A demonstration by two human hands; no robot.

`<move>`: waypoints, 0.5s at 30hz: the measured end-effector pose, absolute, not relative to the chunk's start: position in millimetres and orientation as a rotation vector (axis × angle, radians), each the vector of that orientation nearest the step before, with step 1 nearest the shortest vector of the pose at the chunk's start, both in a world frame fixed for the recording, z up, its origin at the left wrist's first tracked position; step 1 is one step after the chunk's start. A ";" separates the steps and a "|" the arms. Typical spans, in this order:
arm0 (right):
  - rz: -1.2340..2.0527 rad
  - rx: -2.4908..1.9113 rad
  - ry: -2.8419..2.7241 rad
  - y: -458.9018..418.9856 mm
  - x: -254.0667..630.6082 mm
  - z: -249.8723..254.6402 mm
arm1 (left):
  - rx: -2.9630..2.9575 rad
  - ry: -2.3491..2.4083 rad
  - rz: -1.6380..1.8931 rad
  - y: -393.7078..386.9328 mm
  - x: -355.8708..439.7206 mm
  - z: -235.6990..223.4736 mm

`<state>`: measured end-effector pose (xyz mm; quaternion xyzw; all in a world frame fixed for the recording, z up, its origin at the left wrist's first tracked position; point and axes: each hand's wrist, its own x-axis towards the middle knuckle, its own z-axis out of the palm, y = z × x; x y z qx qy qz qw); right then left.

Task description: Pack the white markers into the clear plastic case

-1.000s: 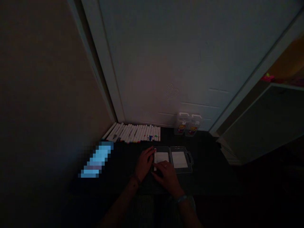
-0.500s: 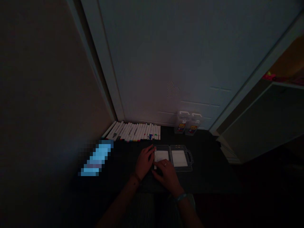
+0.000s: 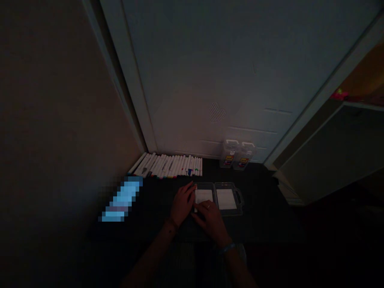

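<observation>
A clear plastic case lies opened out flat on the dark table, with a white insert in its right half and another white insert in its left half. Along the left edge of the left half is a white marker, partly covered by my fingers. My left hand has its fingertips at the marker's far end. At its near end are the fingers of my right hand, bent over the case's near left corner. Dim light blurs the exact finger contact.
A row of white markers with coloured ends lies along the wall. Two clear upright cases with handles stand at the back right. A pixelated bright blue rectangle is on the left. The table has a wall behind it.
The marker under my fingers has sunk slightly and lies closer along the case's left edge. Both hands have barely shifted, and the view has tilted a little.
</observation>
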<state>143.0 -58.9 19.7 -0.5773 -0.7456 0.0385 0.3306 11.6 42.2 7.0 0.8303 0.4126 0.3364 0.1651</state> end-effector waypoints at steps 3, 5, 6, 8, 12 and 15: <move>0.097 -1.517 -1.958 -58.2 142.9 19.1 | 2.377 1.174 0.953 42.9 11.8 5.6; 0.096 -1.518 -1.963 -57.6 142.7 18.7 | 2.381 1.182 0.951 43.2 12.0 4.8; 0.095 -1.517 -1.964 -57.3 142.6 18.5 | 2.383 1.185 0.951 43.2 12.0 4.6; 0.098 -1.524 -1.960 -56.7 142.3 17.9 | 2.383 1.191 0.953 42.9 12.1 4.4; 0.097 -1.529 -1.953 -56.8 142.3 18.3 | 2.389 1.187 0.940 42.1 11.9 5.3; 0.099 -1.517 -1.942 -58.0 142.5 20.2 | 2.396 1.187 0.933 41.8 11.6 5.9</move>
